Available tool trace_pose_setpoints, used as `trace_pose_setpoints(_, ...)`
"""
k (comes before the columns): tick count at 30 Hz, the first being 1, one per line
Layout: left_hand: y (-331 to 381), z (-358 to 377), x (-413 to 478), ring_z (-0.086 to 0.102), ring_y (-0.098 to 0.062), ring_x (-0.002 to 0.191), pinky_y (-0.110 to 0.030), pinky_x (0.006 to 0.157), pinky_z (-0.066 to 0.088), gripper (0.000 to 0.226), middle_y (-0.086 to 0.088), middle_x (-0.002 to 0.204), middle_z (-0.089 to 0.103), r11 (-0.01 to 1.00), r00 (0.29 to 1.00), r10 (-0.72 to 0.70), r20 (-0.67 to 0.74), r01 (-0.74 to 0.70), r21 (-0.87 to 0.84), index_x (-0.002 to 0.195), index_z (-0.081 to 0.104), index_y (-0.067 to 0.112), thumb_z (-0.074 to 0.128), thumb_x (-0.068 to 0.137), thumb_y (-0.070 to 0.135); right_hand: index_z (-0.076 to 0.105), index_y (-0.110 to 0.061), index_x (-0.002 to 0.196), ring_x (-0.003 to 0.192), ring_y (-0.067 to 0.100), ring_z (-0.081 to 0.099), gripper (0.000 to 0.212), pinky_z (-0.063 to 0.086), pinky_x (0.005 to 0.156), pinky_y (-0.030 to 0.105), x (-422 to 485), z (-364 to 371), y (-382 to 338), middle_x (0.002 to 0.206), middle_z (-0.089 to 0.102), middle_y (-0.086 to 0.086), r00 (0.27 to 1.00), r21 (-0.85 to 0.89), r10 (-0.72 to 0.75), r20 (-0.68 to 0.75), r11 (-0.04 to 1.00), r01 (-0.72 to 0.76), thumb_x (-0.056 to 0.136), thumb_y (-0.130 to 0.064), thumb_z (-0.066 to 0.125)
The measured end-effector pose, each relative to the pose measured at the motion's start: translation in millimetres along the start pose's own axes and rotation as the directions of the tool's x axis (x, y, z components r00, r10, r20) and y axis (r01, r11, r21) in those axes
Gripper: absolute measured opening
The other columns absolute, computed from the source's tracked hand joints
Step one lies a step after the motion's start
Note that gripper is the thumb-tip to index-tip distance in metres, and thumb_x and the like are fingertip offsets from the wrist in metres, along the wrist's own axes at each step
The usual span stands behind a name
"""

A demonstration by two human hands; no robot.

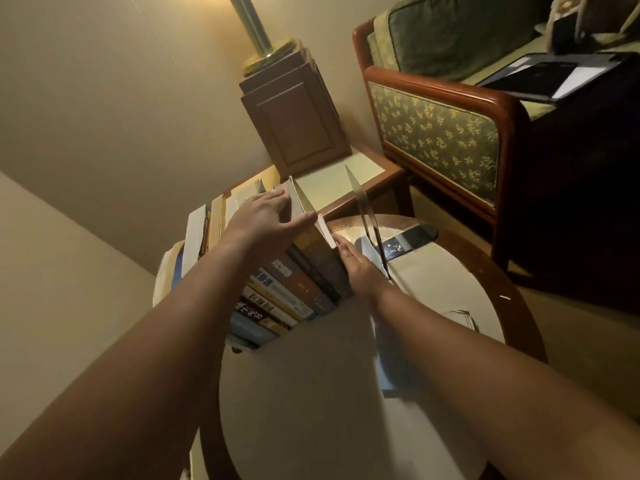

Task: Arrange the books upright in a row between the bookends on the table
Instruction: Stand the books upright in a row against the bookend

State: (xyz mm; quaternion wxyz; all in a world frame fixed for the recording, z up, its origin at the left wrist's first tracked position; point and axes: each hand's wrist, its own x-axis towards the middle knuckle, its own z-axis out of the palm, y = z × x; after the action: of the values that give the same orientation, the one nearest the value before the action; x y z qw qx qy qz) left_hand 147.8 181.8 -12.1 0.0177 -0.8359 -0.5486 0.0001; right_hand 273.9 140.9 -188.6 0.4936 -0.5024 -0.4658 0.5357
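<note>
Several books [277, 299] stand upright in a row on the round table [311, 393], spines toward me. My left hand [266, 216] lies flat over the top edges at the right end of the row, thumb along the rightmost book [317, 247]. My right hand [360, 268] presses against that book's outer cover low down, fingers closed around its spine edge. A thin metal bookend [367, 216] stands just right of my right hand, a gap apart from the books. The other bookend is hidden behind the row.
A phone [412, 239] lies on the table behind the metal bookend. A wooden lamp base [294, 123] stands on a side table [346, 181] beyond. A green patterned armchair [436, 133] is at the right. A sheet of paper [460, 317] lies on the table's right side.
</note>
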Motion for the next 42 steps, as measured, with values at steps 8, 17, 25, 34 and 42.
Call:
trace_pose_setpoints(8, -7.4, 5.5, 5.0, 0.026, -0.023, 0.151, -0.046, 0.118, 0.03, 0.088, 0.002, 0.164, 0.031, 1.0, 1.0, 0.01, -0.019, -0.01, -0.017, 0.155, 0.039, 0.021, 0.04, 0.088, 0.078, 0.025, -0.04, 0.159, 0.15, 0.026, 0.03, 0.057, 0.031, 0.121, 0.054, 11.5, -4.7, 2.3, 0.163, 0.031, -0.002, 0.999, 0.033, 0.015, 0.048, 0.999, -0.017, 0.105, -0.057, 0.023)
trace_pose_setpoints(17, -5.0, 5.4, 3.4, 0.03, -0.024, 0.149, -0.045, 0.114, 0.033, 0.081, 0.0, 0.162, 0.034, 1.0, 0.999, 0.002, -0.041, -0.004, -0.03, 0.153, 0.042, 0.019, 0.044, 0.092, 0.072, 0.035, -0.02, 0.158, 0.146, 0.025, 0.036, 0.05, 0.036, 0.117, 0.041, 6.5, -9.7, -7.9, 0.158, 0.04, 0.006, 0.997, 0.029, 0.003, -0.083, 1.0, 0.0, 0.111, -0.038, 0.031)
trace_pose_setpoints(25, -5.0, 5.1, 2.2, 0.033, -0.025, 0.147, -0.044, 0.112, 0.036, 0.08, -0.001, 0.161, 0.037, 0.999, 0.999, 0.006, -0.054, -0.008, -0.046, 0.152, 0.044, 0.018, 0.046, 0.092, 0.071, 0.032, -0.023, 0.159, 0.145, 0.019, 0.035, 0.049, 0.033, 0.099, 0.014, -18.3, -11.9, -6.0, 0.159, 0.039, 0.002, 0.995, -0.044, -0.039, -0.086, 0.998, 0.036, 0.112, -0.039, 0.029)
trace_pose_setpoints(34, 1.0, -2.6, -4.2, 0.043, -0.028, 0.136, -0.041, 0.104, 0.04, 0.074, -0.007, 0.153, 0.048, 0.999, 0.999, 0.0, -0.038, -0.002, -0.051, 0.141, 0.054, 0.013, 0.049, 0.093, 0.068, 0.059, -0.015, 0.137, 0.139, 0.023, 0.047, 0.037, 0.034, 0.112, 0.028, -97.0, -33.7, 25.9, 0.148, 0.053, 0.006, 0.967, -0.595, -0.242, -0.078, 0.789, 0.15, 0.1, -0.016, 0.06)
trace_pose_setpoints(42, 5.9, -6.8, -12.5, 0.048, -0.028, 0.13, -0.04, 0.095, 0.043, 0.071, -0.008, 0.145, 0.054, 0.996, 0.999, -0.026, -0.027, 0.023, -0.085, 0.131, 0.061, 0.01, 0.05, 0.092, 0.069, 0.04, -0.03, 0.142, 0.142, 0.03, 0.03, 0.093, 0.032, 0.114, 0.047, -149.7, -54.3, 7.2, 0.158, 0.03, 0.006, 0.956, -0.957, 0.17, 0.238, 0.208, 0.201, 0.07, -0.078, 0.072)
